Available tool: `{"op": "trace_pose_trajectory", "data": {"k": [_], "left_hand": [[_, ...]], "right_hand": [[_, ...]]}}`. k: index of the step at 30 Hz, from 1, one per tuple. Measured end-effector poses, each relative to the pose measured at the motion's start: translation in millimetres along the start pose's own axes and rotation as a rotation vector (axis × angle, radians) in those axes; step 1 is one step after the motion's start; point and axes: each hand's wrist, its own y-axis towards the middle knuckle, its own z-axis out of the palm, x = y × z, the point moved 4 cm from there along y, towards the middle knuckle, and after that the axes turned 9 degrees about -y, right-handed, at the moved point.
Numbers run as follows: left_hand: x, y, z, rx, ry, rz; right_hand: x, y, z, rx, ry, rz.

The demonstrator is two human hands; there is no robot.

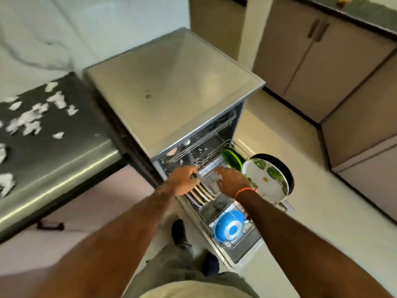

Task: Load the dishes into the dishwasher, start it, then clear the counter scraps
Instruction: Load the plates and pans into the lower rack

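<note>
My left hand (184, 179) has its fingers (194, 176) curled down around the wire edge of the lower rack (227, 239), right at the stack of plates (202, 194) standing on edge under my palm. My right hand (233, 181) is just beside it, fingers spread apart and loose, reaching over a clear glass piece (211, 168) lying between the two hands; I can't tell whether the fingertips actually touch it. An orange band (245, 191) sits on that wrist.

Just past my right fingers, a green plate (233, 158) stands upright in the rack. To the right of it, a white plate with green leaf print (266, 181) leans on edge, and a dark pan (283, 168) stands behind that one. Nearer to me than my wrists, a blue and white bowl (228, 230) rests tilted in the front part of the rack.

Beyond my fingers is the dishwasher (171, 89), door down, with the upper rack (206, 134) partly visible inside.

Well off to the left of my left hand, the steel bench (64, 151) carries torn white paper scraps (32, 117) scattered across its top.
</note>
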Motion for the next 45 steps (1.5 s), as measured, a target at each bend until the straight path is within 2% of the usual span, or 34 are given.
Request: {"op": "trace_pose_trajectory", "data": {"k": [3, 14, 25, 33, 38, 42, 45], "left_hand": [[39.6, -50.9, -29.9, -0.134, -0.048, -0.059], [209.3, -251.5, -91.6, -0.554, -0.257, -0.326], [354.2, -428.7, -115.6, -0.860, -0.410, -0.553], [402.7, -505.7, -112.4, -1.080, -0.557, -0.619], [417.2, -552.0, -115.0, -1.327, -0.528, -0.676], [423.1, -593.2, -110.0, -1.532, -0.501, -0.821], [430.4, -624.2, -94.7, -1.586, -0.465, -0.991]], "right_hand": [[66.4, -4.2, -14.2, -0.040, -0.056, -0.174], [317.9, -24.6, 5.3, 0.018, -0.244, -0.687], [546.6, -82.4, 89.0, 0.061, -0.333, -1.059], [643.2, -137.4, 135.8, 0.047, -0.330, -1.300], [695.9, -152.0, 158.9, 0.069, -0.334, -1.473], [741.5, -167.3, 174.2, 0.144, -0.392, -1.600], [778.5, -187.9, 190.7, 0.178, -0.418, -1.723]]}}
